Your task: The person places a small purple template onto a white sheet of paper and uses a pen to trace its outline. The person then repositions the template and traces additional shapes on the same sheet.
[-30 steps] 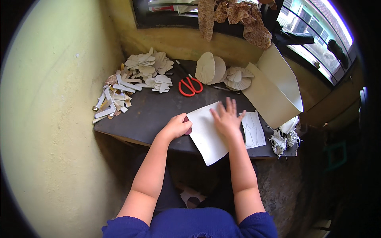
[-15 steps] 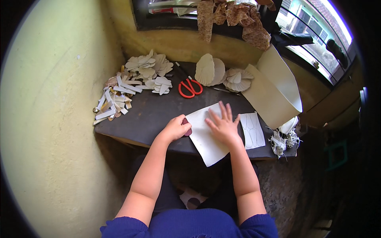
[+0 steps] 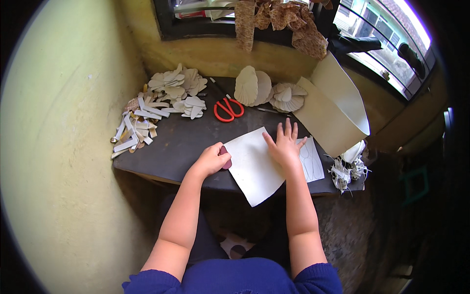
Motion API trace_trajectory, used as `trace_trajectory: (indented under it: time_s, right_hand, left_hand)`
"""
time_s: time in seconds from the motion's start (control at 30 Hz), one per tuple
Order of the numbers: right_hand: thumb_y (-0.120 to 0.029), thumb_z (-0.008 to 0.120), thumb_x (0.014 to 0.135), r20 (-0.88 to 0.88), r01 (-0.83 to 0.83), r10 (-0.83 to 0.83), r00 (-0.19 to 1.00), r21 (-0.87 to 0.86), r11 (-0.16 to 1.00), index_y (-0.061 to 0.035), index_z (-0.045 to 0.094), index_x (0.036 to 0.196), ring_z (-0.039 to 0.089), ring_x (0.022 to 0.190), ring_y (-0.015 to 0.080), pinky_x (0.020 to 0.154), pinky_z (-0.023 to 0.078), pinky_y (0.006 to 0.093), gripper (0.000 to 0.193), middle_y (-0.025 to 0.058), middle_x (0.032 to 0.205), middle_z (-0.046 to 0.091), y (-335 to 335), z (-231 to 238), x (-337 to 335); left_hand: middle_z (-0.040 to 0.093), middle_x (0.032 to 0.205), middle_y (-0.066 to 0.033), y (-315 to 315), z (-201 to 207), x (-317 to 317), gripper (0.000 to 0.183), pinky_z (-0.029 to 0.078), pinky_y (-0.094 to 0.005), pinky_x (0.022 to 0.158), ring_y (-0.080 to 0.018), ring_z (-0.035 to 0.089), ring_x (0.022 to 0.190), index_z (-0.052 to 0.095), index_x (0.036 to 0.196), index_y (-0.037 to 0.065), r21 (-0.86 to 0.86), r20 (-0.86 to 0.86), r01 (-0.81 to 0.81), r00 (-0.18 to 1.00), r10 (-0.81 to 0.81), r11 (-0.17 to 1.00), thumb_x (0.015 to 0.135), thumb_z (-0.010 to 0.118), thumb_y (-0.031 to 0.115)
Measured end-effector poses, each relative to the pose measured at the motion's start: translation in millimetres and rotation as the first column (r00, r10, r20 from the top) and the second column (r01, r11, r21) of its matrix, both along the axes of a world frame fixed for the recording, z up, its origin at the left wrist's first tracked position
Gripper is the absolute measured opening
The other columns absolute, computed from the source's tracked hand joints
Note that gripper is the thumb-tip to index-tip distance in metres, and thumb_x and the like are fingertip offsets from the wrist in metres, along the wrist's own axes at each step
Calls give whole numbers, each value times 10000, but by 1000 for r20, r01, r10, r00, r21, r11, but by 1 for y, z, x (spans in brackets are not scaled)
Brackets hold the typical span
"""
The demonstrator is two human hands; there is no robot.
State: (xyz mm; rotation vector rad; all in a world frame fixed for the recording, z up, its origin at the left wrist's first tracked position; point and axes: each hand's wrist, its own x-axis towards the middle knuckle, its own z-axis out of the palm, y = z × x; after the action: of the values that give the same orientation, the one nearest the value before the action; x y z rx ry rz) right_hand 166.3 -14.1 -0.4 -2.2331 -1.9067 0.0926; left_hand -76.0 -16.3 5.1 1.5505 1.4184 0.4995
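Note:
My left hand [image 3: 210, 160] is closed on a dark maroon oval piece [image 3: 226, 158], at the left edge of a blank white sheet [image 3: 254, 169]. The sheet lies slanted on the dark table, its near corner jutting over the front edge. Fingers spread, my right hand [image 3: 285, 149] rests at the sheet's right edge and holds nothing. Partly behind my right hand and wrist lies a smaller white sheet [image 3: 313, 164] with rounded outlines drawn on it. Red-handled scissors [image 3: 229, 109] lie beyond the blank sheet.
White oval cutouts [image 3: 174, 83] are heaped at the back left, beside a pile of pale strips [image 3: 134, 130]. Scalloped pieces [image 3: 246, 86] lean at the back wall. A large curled cream sheet [image 3: 325, 117] stands at the right, above tangled white scraps [image 3: 345, 171].
My right hand has shifted slightly right across the blank sheet, to its edge, and now covers more of the drawn sheet. My left hand keeps its hold on the maroon piece.

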Motion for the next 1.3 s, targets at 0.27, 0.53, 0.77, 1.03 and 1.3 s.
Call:
trace_trajectory:
  time_s: [0.27, 0.53, 0.77, 1.03, 1.3]
  right_hand:
    - [-557, 497, 924, -21, 51, -51, 998, 1, 999, -99, 525, 1373, 177, 1472, 313, 1078, 58, 747, 642, 95, 1583, 253, 1, 11, -1]
    - [-325, 644, 906, -301, 48, 4, 953, 165, 985, -110, 753, 838, 554, 1164, 238, 1049, 194, 738, 250, 5, 1128, 666, 8, 24, 10]
    - [-208, 622, 893, -153, -85, 101, 983, 106, 991, -203, 540, 1338, 487, 1275, 273, 1043, 303, 674, 452, 38, 1372, 516, 40, 8, 14]
    - [-154, 607, 873, -83, -59, 76, 994, 185, 981, -123, 641, 1186, 569, 1099, 298, 850, 496, 494, 316, 57, 1161, 598, 85, -19, 27]
    - [-142, 713, 796, -98, -129, 183, 978, 401, 907, -112, 681, 934, 589, 997, 233, 796, 460, 445, 145, 31, 981, 619, 78, -22, 25]
  left_hand:
    - [680, 923, -113, 1, -1, -3, 253, 495, -313, 802, -205, 642, 874, 619, 985, -1, -20, -11, -7, 1000, 7, 1000, 811, 608, 182]
    - [663, 929, -112, 3, 3, -2, 258, 489, -305, 788, -187, 619, 861, 607, 989, -16, -29, 19, 12, 1000, -11, 1000, 799, 613, 158]
    - [673, 992, -154, 11, -7, -7, 334, 497, -331, 823, -217, 635, 911, 604, 1047, -27, -56, 62, 55, 997, -52, 997, 782, 644, 172]
    - [615, 845, -10, 17, 4, -2, 175, 467, -253, 655, -86, 556, 739, 600, 972, 16, -151, 163, 117, 982, -92, 982, 849, 651, 130]
    - [606, 792, 31, 25, 7, -7, 305, 454, -229, 605, -56, 547, 689, 572, 1090, 13, -241, 220, 158, 970, -105, 958, 873, 711, 178]
